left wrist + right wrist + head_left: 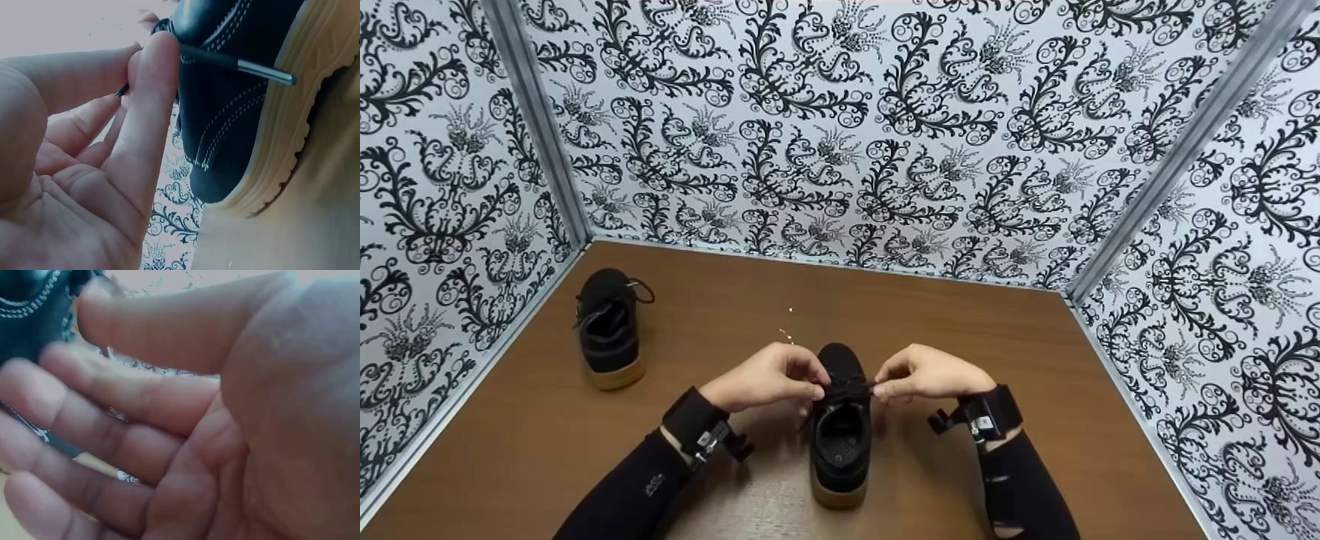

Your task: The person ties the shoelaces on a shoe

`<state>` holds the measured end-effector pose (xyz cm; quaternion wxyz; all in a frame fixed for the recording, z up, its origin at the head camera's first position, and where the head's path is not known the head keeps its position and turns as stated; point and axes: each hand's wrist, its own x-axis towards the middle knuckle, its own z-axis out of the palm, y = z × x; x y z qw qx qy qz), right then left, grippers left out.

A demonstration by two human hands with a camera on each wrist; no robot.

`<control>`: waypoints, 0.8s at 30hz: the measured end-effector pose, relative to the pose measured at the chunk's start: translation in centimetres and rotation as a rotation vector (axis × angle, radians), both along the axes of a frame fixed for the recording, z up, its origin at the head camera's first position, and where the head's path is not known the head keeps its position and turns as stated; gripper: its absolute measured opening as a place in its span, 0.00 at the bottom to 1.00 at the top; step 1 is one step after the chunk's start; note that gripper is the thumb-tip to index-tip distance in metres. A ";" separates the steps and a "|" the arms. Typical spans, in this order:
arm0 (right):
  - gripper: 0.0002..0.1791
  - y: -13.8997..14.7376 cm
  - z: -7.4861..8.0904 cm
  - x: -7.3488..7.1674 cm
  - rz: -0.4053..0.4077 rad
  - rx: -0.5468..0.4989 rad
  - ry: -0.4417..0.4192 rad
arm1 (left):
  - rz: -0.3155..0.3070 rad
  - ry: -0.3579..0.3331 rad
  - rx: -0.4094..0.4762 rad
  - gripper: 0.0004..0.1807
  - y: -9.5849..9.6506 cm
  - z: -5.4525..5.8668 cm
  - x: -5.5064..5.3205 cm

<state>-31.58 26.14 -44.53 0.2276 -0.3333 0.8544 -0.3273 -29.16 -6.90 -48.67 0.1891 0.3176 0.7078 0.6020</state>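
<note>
A black low shoe [840, 465] with a tan sole stands on the table, toe pointing away from me. My left hand [772, 379] is at the left of its lacing and pinches a black shoelace [208, 54] between thumb and finger. The lace's metal tip [267, 72] sticks out past the fingers, in front of the shoe's side. On the other side, my right hand [934, 373] holds a lace end at thumb and forefinger, drawn out over the tongue. In the right wrist view its fingers are blurred and the lace is mostly hidden.
A matching black shoe [611, 337] stands at the far left, its lace looped out to one side. Small bright specks [786, 335] lie on the brown table [960, 315]. Patterned wall panels [825, 135] with metal corner posts enclose the back and sides.
</note>
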 end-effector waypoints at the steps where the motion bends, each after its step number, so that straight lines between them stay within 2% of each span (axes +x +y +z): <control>1: 0.16 0.0 -0.1 0.0 -0.015 -0.018 -0.006 | 0.004 -0.008 0.010 0.09 0.1 0.0 0.1; 5: 0.13 -0.4 -0.5 -0.2 -0.053 -0.085 -0.017 | 0.035 -0.045 0.058 0.11 0.4 -0.1 0.2; 8: 0.10 -0.9 -0.7 -0.1 -0.038 -0.106 -0.017 | 0.058 -0.063 0.079 0.14 0.6 -0.2 0.3; 15: 0.04 -1.5 -0.8 0.2 -0.008 -0.077 0.017 | 0.099 -0.063 0.104 0.16 1.3 -0.4 0.7; 24: 0.07 -1.0 -0.8 0.1 -0.055 0.014 0.125 | 0.100 -0.057 0.102 0.14 1.6 -0.6 0.7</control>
